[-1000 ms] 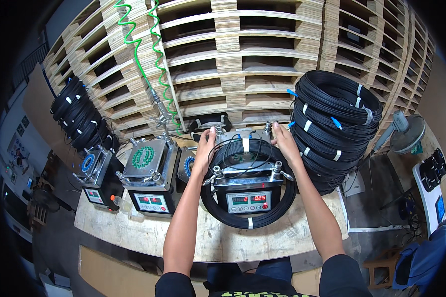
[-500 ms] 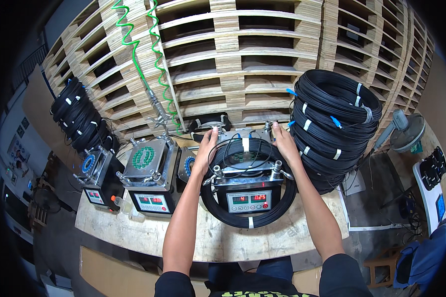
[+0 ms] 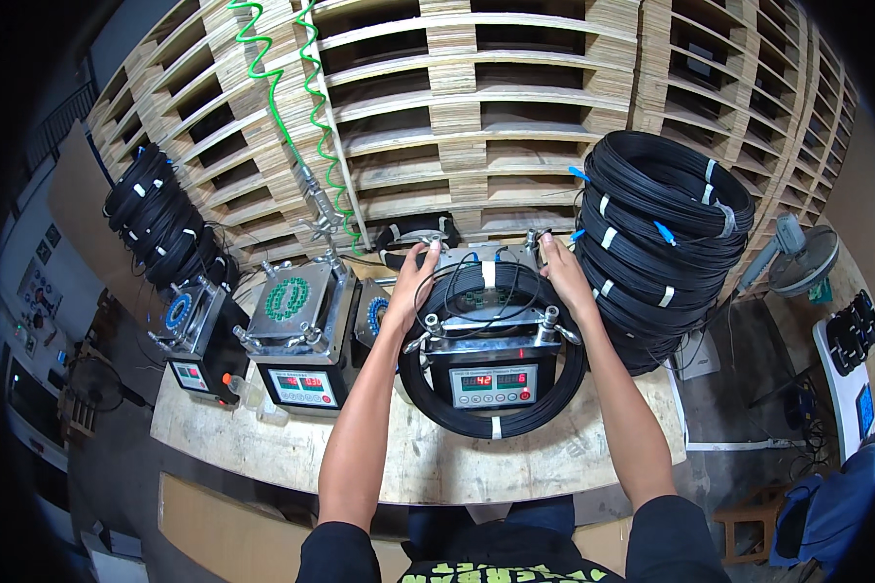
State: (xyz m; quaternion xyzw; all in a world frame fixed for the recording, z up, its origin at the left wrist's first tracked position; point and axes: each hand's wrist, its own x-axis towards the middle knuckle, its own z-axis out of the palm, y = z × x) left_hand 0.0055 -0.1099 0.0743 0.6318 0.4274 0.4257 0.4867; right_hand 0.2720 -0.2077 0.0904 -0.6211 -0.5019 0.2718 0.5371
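Note:
A fibre-polishing machine [image 3: 496,348] with a red-lit display stands in front of me. A coil of black cable [image 3: 497,427] hangs round it, passing over its top and below its front panel. Thin loose cable loops lie across the top, partly hiding a green ring of connectors. My left hand [image 3: 416,277] is closed at the machine's far left corner post, thumb on the metal clamp knob there. My right hand [image 3: 566,277] is closed at the far right corner, its thumb by the matching clamp knob [image 3: 532,239]. Most fingertips are hidden behind the posts.
Two similar machines [image 3: 298,335] stand to the left, beside a small orange-capped bottle [image 3: 231,382]. Tall stacks of black cable coils [image 3: 661,243] rise at right and far left. Green spiral air hoses [image 3: 262,73] hang before wooden pallets [image 3: 457,126]. A fan [image 3: 805,260] stands right.
The machine's display readings have changed. Both hands stay at the far corner posts, the left fingers slightly shifted. The whole view has moved a little.

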